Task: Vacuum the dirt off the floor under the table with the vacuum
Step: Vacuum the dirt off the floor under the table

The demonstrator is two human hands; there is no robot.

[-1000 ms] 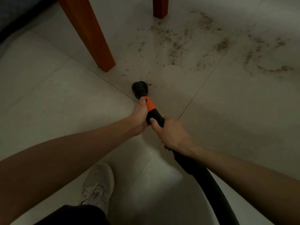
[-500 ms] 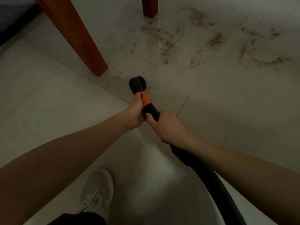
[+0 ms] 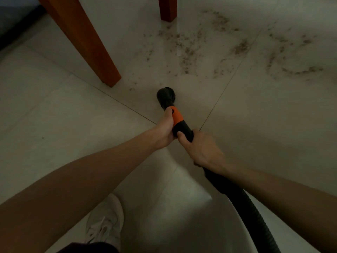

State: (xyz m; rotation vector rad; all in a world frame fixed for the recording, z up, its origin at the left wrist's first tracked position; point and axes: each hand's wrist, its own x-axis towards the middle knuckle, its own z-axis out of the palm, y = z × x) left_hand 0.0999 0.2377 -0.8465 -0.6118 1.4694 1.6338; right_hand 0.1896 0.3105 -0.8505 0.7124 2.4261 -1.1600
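The vacuum's black nozzle (image 3: 166, 96) with an orange collar (image 3: 177, 117) points down at the pale tiled floor (image 3: 54, 110), just short of the dirt. My left hand (image 3: 165, 131) grips the nozzle at the orange collar. My right hand (image 3: 201, 149) grips the black tube right behind it, where the ribbed hose (image 3: 253, 210) runs off to the lower right. Brown dirt (image 3: 187, 53) lies scattered over the floor beyond the nozzle, spreading to the far right in patches.
A thick orange-brown table leg (image 3: 85, 39) stands left of the nozzle, and a second leg (image 3: 167, 8) stands further back. My white shoe (image 3: 105, 220) is on the floor at the bottom, below my left arm. A dark strip runs along the top-left corner.
The nozzle has moved slightly forward toward the dirt, past the few specks that lay by its tip. Both hands keep the same grip.
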